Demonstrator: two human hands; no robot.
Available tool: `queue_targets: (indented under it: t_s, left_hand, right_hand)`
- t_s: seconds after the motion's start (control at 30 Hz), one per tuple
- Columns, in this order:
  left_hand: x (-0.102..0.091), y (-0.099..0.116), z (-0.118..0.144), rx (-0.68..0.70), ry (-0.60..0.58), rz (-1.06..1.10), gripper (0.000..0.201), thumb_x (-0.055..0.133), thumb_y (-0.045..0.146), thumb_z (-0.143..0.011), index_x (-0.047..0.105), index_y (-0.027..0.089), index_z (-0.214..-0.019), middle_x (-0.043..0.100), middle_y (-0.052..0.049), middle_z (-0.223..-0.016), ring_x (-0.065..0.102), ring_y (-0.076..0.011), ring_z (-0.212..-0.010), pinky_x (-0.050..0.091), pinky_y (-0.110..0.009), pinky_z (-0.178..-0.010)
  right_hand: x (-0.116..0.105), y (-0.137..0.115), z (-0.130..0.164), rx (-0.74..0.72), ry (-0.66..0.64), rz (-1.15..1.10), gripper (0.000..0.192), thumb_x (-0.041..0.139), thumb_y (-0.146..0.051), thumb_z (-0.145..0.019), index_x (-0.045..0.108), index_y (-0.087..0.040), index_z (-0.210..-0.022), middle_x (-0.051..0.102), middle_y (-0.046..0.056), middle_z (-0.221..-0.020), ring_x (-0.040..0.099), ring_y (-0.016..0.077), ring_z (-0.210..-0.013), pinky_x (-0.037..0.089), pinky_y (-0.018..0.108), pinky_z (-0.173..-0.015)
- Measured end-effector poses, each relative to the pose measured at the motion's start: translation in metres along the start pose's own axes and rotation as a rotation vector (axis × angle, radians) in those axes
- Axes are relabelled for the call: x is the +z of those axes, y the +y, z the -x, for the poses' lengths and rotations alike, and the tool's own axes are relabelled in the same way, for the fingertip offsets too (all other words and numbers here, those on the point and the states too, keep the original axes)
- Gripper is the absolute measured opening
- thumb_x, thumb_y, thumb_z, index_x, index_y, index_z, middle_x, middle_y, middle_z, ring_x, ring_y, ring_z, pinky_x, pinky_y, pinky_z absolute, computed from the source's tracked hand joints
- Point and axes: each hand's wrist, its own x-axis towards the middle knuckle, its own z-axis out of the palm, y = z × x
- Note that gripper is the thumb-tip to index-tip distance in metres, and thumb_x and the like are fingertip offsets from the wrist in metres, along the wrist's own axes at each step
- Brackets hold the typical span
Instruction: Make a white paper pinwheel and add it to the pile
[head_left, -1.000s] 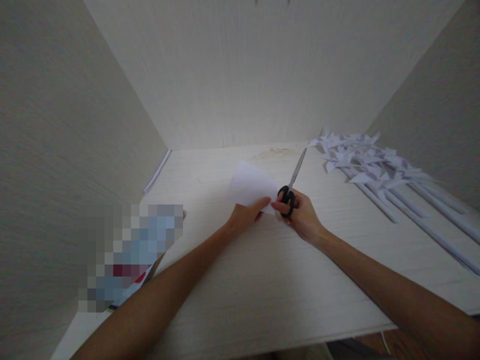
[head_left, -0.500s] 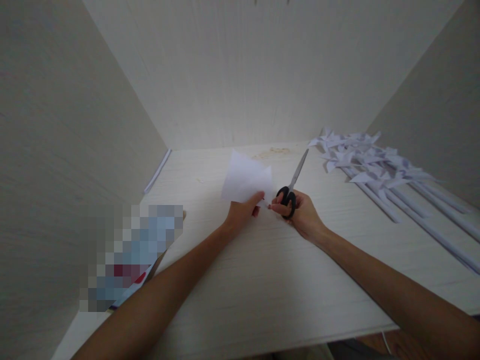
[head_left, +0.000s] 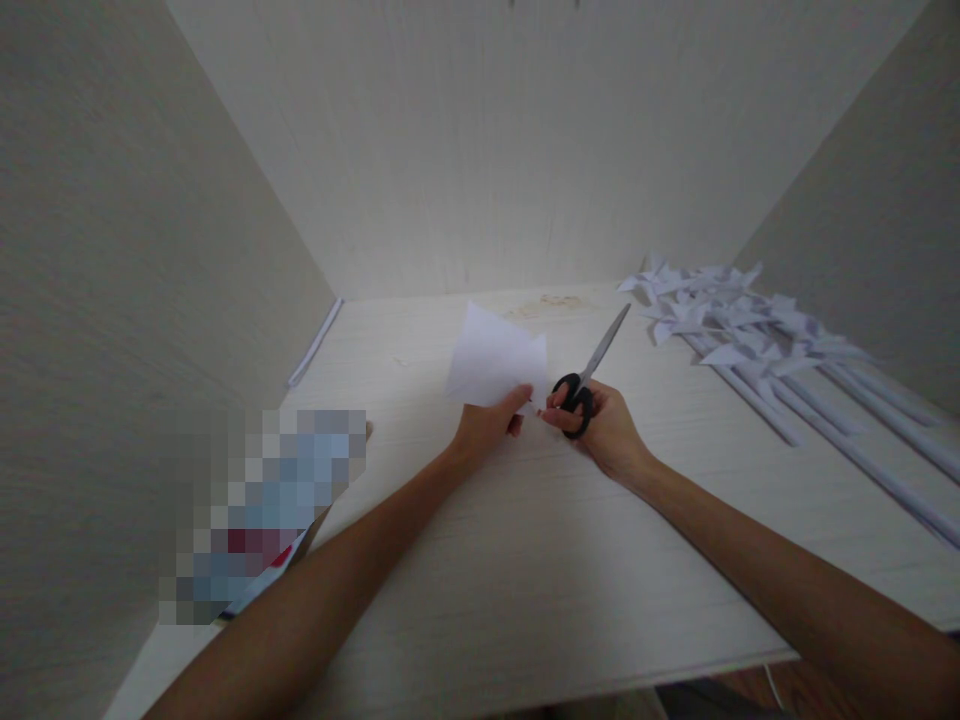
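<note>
Your left hand (head_left: 484,428) holds a white sheet of paper (head_left: 495,366) by its near edge, with the thumb and fingers pinched tight on it, so that grip is closed on the paper. The paper stands up a little off the pale wooden worktop (head_left: 525,560), near the middle, and tilts toward the back wall. Your right hand (head_left: 604,430) is just beside the left one, and its fingers are through the black handles of a pair of scissors (head_left: 589,372), so that grip is closed on the scissors. The silver blades are shut together and point up and away to the right, just beside the paper's right edge. Well off to the right lies a heap of white paper pinwheels (head_left: 739,335) on long white sticks. A thin stack of white sheets (head_left: 315,342) leans by the left wall. A blurred patch hides something at the near left.
</note>
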Motion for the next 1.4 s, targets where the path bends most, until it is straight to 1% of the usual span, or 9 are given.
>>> queue_targets:
  t_s: [0.2, 0.63, 0.87, 1.03, 1.13, 1.2, 1.27, 1.33, 1.4]
  left_hand:
    - [0.000, 0.001, 0.002, 0.006, -0.049, -0.065, 0.028, 0.053, 0.032, -0.068, 0.044, 0.017, -0.046, 0.041, 0.005, -0.036, 0.038, -0.0055, -0.033, 0.030, -0.019, -0.036]
    - [0.002, 0.005, 0.006, 0.011, -0.097, -0.087, 0.023, 0.052, 0.031, -0.068, 0.045, 0.018, -0.050, 0.042, 0.007, -0.039, 0.037, -0.0048, -0.033, 0.032, -0.019, -0.037]
    - [0.002, 0.002, 0.004, -0.013, -0.126, -0.100, 0.020, 0.053, 0.032, -0.067, 0.046, 0.018, -0.054, 0.044, 0.007, -0.043, 0.039, -0.0049, -0.033, 0.032, -0.018, -0.035]
    - [0.002, 0.000, 0.003, -0.023, -0.136, -0.103, 0.020, 0.053, 0.031, -0.067, 0.047, 0.017, -0.055, 0.045, 0.007, -0.044, 0.039, -0.0046, -0.033, 0.033, -0.018, -0.036]
    - [0.000, 0.000, 0.001, -0.024, -0.080, -0.072, 0.026, 0.052, 0.034, -0.069, 0.046, 0.017, -0.050, 0.043, 0.006, -0.039, 0.038, -0.0048, -0.033, 0.032, -0.018, -0.037]
    - [-0.001, 0.000, -0.001, -0.030, 0.023, -0.008, 0.028, 0.053, 0.036, -0.069, 0.047, 0.017, -0.049, 0.043, 0.006, -0.038, 0.038, -0.0050, -0.034, 0.033, -0.019, -0.038]
    - [-0.003, 0.000, -0.005, -0.047, 0.175, 0.098, 0.023, 0.056, 0.035, -0.066, 0.051, 0.016, -0.055, 0.051, 0.004, -0.047, 0.042, -0.0052, -0.038, 0.033, -0.019, -0.039]
    - [-0.005, 0.001, -0.009, -0.062, 0.318, 0.211, 0.018, 0.060, 0.033, -0.063, 0.054, 0.016, -0.062, 0.058, 0.001, -0.064, 0.048, -0.0060, -0.046, 0.035, -0.018, -0.041]
    - [-0.007, 0.000, -0.012, -0.066, 0.384, 0.309, 0.017, 0.062, 0.031, -0.061, 0.055, 0.016, -0.067, 0.061, 0.000, -0.076, 0.053, -0.0076, -0.057, 0.037, -0.017, -0.043]
  right_hand:
    - [0.001, -0.003, 0.001, 0.049, 0.037, 0.003, 0.027, 0.072, -0.031, -0.056, 0.050, -0.017, -0.063, 0.042, -0.009, -0.045, 0.033, 0.0033, -0.036, 0.024, 0.018, -0.033]
    - [0.001, -0.002, 0.000, 0.013, 0.046, 0.040, 0.028, 0.071, -0.031, -0.058, 0.047, -0.017, -0.060, 0.036, -0.010, -0.043, 0.030, 0.0029, -0.034, 0.021, 0.019, -0.033]
    - [0.000, -0.002, 0.000, -0.050, 0.070, 0.116, 0.026, 0.072, -0.026, -0.056, 0.048, -0.016, -0.058, 0.044, -0.007, -0.050, 0.037, 0.0041, -0.043, 0.027, 0.018, -0.039]
    - [0.000, -0.002, 0.000, -0.054, 0.089, 0.132, 0.026, 0.072, -0.026, -0.055, 0.048, -0.016, -0.060, 0.048, -0.006, -0.051, 0.039, 0.0047, -0.044, 0.029, 0.018, -0.040]
    - [-0.001, -0.002, 0.001, -0.024, 0.072, 0.131, 0.026, 0.070, -0.031, -0.059, 0.049, -0.017, -0.063, 0.051, -0.005, -0.053, 0.040, 0.0048, -0.041, 0.029, 0.019, -0.038]
    - [-0.002, -0.003, 0.000, 0.045, -0.003, 0.131, 0.026, 0.067, -0.035, -0.062, 0.048, -0.017, -0.065, 0.052, -0.004, -0.053, 0.040, 0.0049, -0.039, 0.030, 0.019, -0.036]
    - [-0.004, -0.006, 0.000, 0.126, -0.135, 0.129, 0.026, 0.065, -0.036, -0.064, 0.048, -0.016, -0.068, 0.054, -0.004, -0.054, 0.042, 0.0053, -0.039, 0.032, 0.019, -0.037]
    - [-0.006, -0.010, 0.000, 0.179, -0.269, 0.126, 0.027, 0.064, -0.037, -0.065, 0.049, -0.016, -0.069, 0.054, -0.003, -0.056, 0.045, 0.0054, -0.041, 0.034, 0.018, -0.038]
    - [-0.008, -0.016, 0.001, 0.207, -0.376, 0.138, 0.028, 0.060, -0.040, -0.069, 0.049, -0.015, -0.067, 0.054, -0.002, -0.057, 0.045, 0.0049, -0.041, 0.033, 0.018, -0.038]
